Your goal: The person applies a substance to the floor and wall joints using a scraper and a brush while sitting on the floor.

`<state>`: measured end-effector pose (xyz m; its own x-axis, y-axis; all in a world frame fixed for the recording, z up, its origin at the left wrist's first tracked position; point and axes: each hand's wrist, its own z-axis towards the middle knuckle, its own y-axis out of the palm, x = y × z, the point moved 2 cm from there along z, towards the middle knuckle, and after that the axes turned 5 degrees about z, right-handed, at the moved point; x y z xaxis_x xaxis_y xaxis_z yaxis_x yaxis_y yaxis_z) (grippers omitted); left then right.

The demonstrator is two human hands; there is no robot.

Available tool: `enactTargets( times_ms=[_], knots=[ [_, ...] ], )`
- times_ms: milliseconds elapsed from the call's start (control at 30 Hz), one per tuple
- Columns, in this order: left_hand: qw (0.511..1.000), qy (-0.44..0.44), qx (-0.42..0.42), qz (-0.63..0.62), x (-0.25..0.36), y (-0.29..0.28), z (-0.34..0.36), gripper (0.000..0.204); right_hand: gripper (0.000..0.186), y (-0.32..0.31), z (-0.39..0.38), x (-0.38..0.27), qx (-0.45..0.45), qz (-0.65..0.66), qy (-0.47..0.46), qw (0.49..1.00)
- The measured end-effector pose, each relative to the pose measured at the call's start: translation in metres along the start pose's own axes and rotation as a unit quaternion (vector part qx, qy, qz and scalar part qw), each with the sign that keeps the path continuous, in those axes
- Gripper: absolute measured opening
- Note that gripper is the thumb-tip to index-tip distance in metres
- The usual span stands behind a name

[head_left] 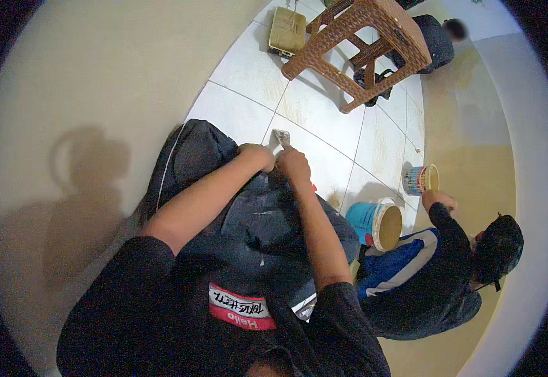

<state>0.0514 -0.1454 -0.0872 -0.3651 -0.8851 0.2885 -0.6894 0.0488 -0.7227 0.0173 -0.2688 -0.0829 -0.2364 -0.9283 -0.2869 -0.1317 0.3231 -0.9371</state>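
In the head view my right hand (291, 162) is closed on a scraper (280, 136), its stained flat blade pointing away from me over the tiles. My left hand (258, 156) is curled just left of it, close to my dark trousers (255, 220); what its fingers hold, if anything, is hidden. A blue bucket (362, 220) lies or stands to my right, its wide rim facing right.
A co-worker (425, 283) in a dark cap crouches at my right, a hand near a smaller bucket (417, 180). A brown stool (393, 38), a tray (286, 25) and another person (437, 50) are farther off. A beige wall (85, 75) runs along my left.
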Motion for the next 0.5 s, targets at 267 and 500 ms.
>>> enactTargets(
  times_ms=[267, 500],
  knots=[
    [0.993, -0.021, -0.112, 0.021, 0.011, -0.004, 0.002, 0.045, 0.031, 0.002, 0.022, -0.018, -0.026, 0.02, 0.039, 0.999],
    [0.997, -0.02, -0.079, 0.008, 0.01, 0.004, -0.003, 0.044, 0.033, -0.006, 0.016, -0.026, -0.032, 0.011, 0.056, 0.998]
  ],
)
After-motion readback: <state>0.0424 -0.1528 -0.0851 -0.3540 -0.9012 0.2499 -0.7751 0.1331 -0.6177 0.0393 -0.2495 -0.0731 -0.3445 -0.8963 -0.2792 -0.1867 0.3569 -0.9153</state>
